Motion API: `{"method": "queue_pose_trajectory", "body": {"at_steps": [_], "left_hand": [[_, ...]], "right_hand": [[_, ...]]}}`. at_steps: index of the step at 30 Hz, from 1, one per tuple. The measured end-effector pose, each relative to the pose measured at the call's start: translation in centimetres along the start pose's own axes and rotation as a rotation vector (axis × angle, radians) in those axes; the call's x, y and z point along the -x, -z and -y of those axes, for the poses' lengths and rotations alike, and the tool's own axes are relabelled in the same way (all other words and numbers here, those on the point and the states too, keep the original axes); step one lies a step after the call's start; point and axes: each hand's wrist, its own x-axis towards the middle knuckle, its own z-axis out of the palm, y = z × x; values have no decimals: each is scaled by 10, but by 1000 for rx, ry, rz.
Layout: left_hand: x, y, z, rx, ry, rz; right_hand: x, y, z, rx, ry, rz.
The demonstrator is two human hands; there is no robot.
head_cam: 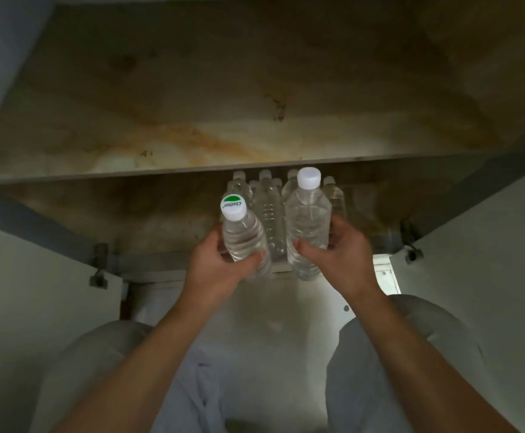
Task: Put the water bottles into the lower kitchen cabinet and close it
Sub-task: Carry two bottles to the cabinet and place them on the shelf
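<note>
My left hand (220,264) grips a clear water bottle (239,232) whose white cap carries a green mark. My right hand (345,248) grips a second clear water bottle (308,220) with a plain white cap. Both bottles are upright at the front edge of the open lower cabinet (148,220). Behind them, several more clear bottles (269,204) stand grouped on the cabinet floor under a stained shelf (223,126).
The two white cabinet doors, left door (29,292) and right door (489,245), stand swung open on either side, with hinges at the frame. My knees in light trousers are at the bottom of the view, over a pale floor.
</note>
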Motion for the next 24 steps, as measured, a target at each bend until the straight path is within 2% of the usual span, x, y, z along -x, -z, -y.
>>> {"method": "queue_pose_trajectory", "body": {"at_steps": [6,11,15,21,24], "left_hand": [[-13,4,26,-4,108,71],[-17,12,21,14,128,86],[-23,16,21,16,193,76],[-34,13,18,-24,322,159],[-35,14,15,54,395,209]], "right_hand": [[-8,-1,-15,199,-39,82],[-26,-1,-15,309,-34,106],[-50,6,-25,340,-120,94],[-75,28,-48,471,-232,145],[-88,29,-55,443,-296,139]]}}
